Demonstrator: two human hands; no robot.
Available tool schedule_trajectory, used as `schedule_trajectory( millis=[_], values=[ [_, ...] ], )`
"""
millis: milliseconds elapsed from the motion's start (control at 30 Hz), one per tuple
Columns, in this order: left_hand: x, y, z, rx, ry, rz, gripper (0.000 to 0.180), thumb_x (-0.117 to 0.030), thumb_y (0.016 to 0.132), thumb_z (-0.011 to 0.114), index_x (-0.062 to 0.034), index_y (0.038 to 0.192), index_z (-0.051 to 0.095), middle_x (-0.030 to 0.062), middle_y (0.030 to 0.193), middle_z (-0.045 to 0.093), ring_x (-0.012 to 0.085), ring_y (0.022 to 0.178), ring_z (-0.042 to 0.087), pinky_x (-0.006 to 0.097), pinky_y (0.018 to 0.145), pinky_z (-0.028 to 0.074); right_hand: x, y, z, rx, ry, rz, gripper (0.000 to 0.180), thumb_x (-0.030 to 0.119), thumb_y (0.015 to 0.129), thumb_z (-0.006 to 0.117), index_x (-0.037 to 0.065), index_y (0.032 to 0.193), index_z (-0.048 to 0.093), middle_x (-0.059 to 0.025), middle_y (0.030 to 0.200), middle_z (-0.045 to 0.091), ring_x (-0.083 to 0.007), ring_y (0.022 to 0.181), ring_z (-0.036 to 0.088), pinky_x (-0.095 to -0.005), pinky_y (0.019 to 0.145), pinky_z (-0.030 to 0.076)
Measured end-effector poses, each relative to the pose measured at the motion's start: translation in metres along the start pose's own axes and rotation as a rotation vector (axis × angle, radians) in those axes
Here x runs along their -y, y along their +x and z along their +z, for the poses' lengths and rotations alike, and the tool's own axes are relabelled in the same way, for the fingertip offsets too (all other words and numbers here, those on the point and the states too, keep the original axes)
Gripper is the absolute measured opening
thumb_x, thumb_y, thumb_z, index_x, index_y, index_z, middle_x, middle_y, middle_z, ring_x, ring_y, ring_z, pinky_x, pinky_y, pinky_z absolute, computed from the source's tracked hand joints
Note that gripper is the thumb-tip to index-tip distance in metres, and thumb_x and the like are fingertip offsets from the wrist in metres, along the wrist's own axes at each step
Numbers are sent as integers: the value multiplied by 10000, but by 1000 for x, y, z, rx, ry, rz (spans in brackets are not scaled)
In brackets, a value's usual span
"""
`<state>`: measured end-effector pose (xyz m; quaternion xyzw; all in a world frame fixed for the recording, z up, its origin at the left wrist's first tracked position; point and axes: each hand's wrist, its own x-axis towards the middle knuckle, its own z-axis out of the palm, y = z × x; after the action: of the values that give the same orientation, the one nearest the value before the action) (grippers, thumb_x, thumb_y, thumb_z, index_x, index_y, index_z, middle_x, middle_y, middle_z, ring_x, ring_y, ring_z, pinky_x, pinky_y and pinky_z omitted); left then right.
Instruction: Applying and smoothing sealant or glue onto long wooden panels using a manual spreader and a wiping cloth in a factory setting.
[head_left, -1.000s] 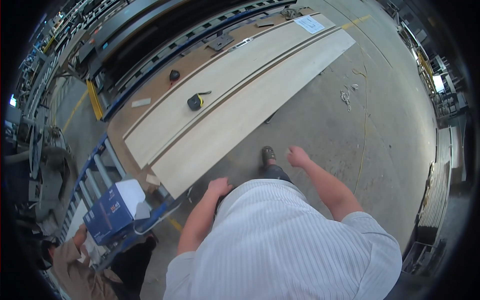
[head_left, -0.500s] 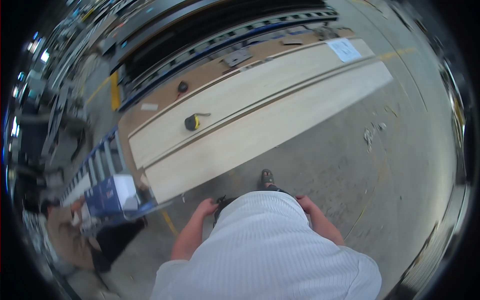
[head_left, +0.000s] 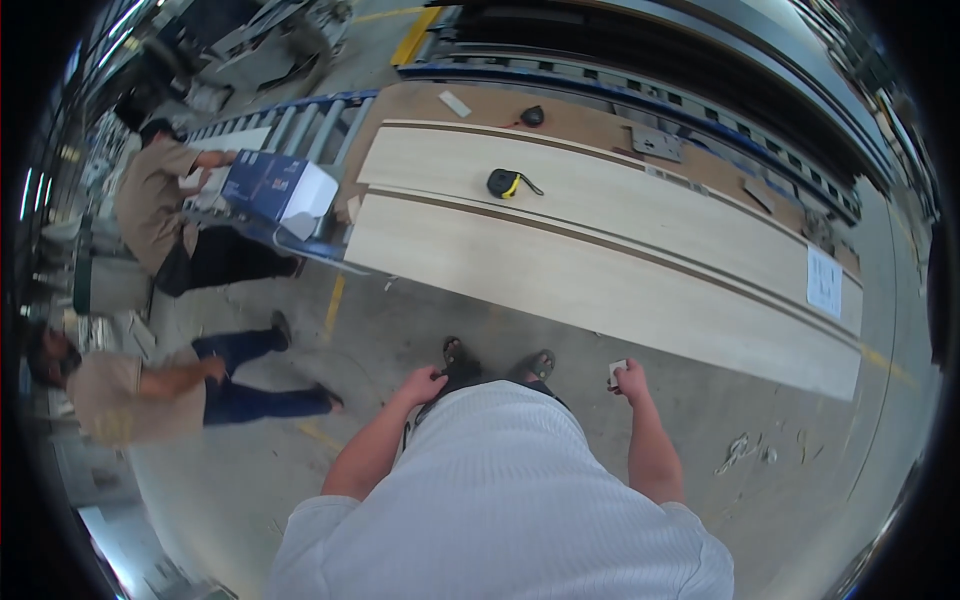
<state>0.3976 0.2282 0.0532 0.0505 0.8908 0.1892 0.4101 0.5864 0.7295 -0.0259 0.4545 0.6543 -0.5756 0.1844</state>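
My right hand point(head_left: 631, 379) is out beside my hip, its fingers closed around a small pale flat object point(head_left: 616, 373) with a dark lower end; its kind does not show. By my left hip, my left hand point(head_left: 425, 384) has its fingers curled together against my dark trousers, and whatever may be in them is hidden. Ahead of me lie two long pale wood panels, a near panel point(head_left: 520, 258) and a far panel point(head_left: 620, 205). A black and yellow tape measure point(head_left: 504, 183) rests on the far panel, its strap trailing to the right.
A brown board point(head_left: 400, 103) under the panels bears a dark tape measure point(head_left: 533, 116), a metal plate point(head_left: 656, 144) and paper scraps. A paper sheet point(head_left: 824, 281) lies at the panels' right end. Left are a roller conveyor point(head_left: 318, 120), a blue box point(head_left: 265, 185) and two people.
My view has swung left, bringing a second person into sight. My right hand has come away from my hip and now shows the pale object. My left hand stays by the hip.
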Motion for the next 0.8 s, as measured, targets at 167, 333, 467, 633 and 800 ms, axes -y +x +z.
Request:
schedule_trajectory(
  millis=[167, 333, 467, 633, 800],
  values=[
    [23, -25, 26, -42, -85, -147, 586, -569, 957, 619, -42, 1191, 724, 186, 1158, 739, 348, 1084, 705, 429, 937, 551, 34, 27, 45, 86, -34, -135, 228, 51, 931, 540, -7, 1151, 559, -181, 882, 729, -290, 658, 746, -376, 490, 569],
    [3, -15, 14, 57, -31, -107, 604, -579, 935, 653, -40, 1198, 721, 178, 1170, 742, 334, 1102, 705, 417, 959, 546, 5, 23, 81, 35, -72, -214, 203, 68, 918, 562, -13, 1103, 586, -178, 874, 719, -284, 733, 757, -383, 525, 585],
    [-22, 8, -3, 61, 106, 1, 552, -508, 928, 689, -35, 1212, 709, 185, 1176, 739, 339, 1117, 702, 418, 967, 550, -41, -8, 77, 51, -120, -204, 227, 115, 897, 604, -32, 1071, 609, -182, 856, 706, -289, 746, 757, -389, 538, 586],
    [-73, 38, -19, 96, 212, 131, 531, -483, 932, 689, -30, 1208, 702, 182, 1195, 735, 339, 1113, 705, 418, 963, 555, -105, -47, 33, -102, 48, 66, 285, 155, 898, 634, -43, 1104, 627, -188, 836, 712, -283, 665, 748, -387, 500, 565],
    [-114, 55, -18, 153, 301, 207, 523, -474, 936, 686, -36, 1222, 690, 178, 1205, 734, 330, 1126, 703, 417, 964, 556, -136, -72, -3, -266, 206, 178, 292, 174, 927, 638, -33, 1134, 629, -174, 836, 741, -268, 621, 744, -368, 468, 540]
  ],
)
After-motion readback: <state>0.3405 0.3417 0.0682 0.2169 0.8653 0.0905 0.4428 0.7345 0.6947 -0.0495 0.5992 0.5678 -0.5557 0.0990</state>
